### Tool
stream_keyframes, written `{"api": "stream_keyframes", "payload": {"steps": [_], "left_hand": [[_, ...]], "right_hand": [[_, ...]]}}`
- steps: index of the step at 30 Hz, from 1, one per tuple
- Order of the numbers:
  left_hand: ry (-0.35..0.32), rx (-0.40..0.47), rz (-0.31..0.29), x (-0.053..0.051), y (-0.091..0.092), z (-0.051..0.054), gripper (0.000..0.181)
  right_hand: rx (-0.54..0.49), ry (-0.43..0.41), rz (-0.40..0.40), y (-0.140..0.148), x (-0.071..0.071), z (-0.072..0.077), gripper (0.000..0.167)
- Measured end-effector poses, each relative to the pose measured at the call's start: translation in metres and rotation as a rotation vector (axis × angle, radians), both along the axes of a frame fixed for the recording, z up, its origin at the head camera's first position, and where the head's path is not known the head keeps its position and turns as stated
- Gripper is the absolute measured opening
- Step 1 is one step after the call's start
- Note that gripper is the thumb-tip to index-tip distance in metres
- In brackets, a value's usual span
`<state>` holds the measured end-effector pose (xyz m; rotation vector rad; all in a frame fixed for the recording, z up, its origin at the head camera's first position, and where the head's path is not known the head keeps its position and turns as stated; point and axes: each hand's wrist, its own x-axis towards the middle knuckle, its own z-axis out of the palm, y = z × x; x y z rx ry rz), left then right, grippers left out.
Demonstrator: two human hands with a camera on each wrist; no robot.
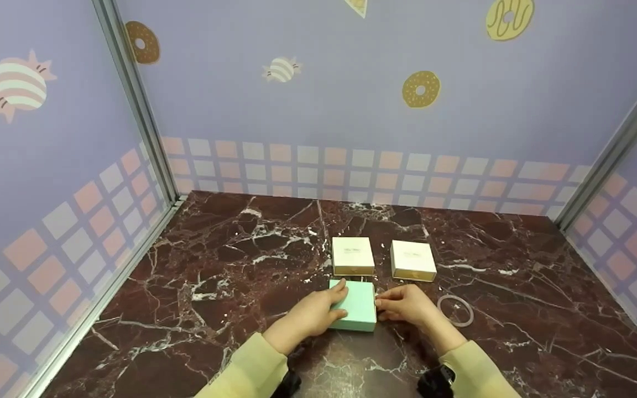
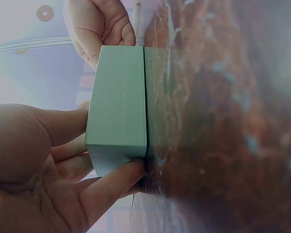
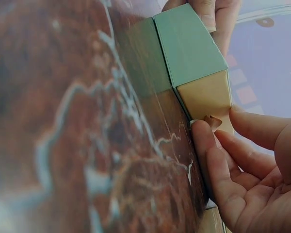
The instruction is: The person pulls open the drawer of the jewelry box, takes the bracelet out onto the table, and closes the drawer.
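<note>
A mint-green box [image 1: 359,303] lies on the dark red marbled table, its gold end [image 3: 203,93] facing right. My left hand [image 1: 314,313] grips the box from its left side; in the left wrist view the thumb lies along one edge and a finger reaches the lower corner by the table. At the gold end is my right hand [image 1: 407,305]. In the right wrist view, its thumb touches the end's edge and its curled fingers are on the other side, close against a small brown ribbon tab [image 3: 213,122]. Whether they pinch the tab is unclear.
Two white boxes with gold fronts, one on the left [image 1: 353,255] and one on the right [image 1: 413,260], stand just beyond the green box. A pale pinkish ring [image 1: 470,315] lies right of my right hand. Patterned purple walls [image 1: 318,110] enclose the table at the back and sides.
</note>
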<state>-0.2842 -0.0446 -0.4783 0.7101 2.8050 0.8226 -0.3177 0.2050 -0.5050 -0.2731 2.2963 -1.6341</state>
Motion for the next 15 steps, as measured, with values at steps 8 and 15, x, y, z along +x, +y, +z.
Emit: {"api": "stream_keyframes", "payload": {"steps": [8, 15], "left_hand": [[0.011, -0.003, 0.000, -0.0006, 0.0004, -0.0001, 0.059], [-0.005, 0.007, -0.010, -0.0013, -0.0004, -0.0007, 0.058]], "right_hand": [[-0.005, 0.013, 0.016, 0.0008, 0.0000, -0.0005, 0.032], [0.021, 0.031, 0.029, 0.0000, 0.0009, -0.0007, 0.032]]}}
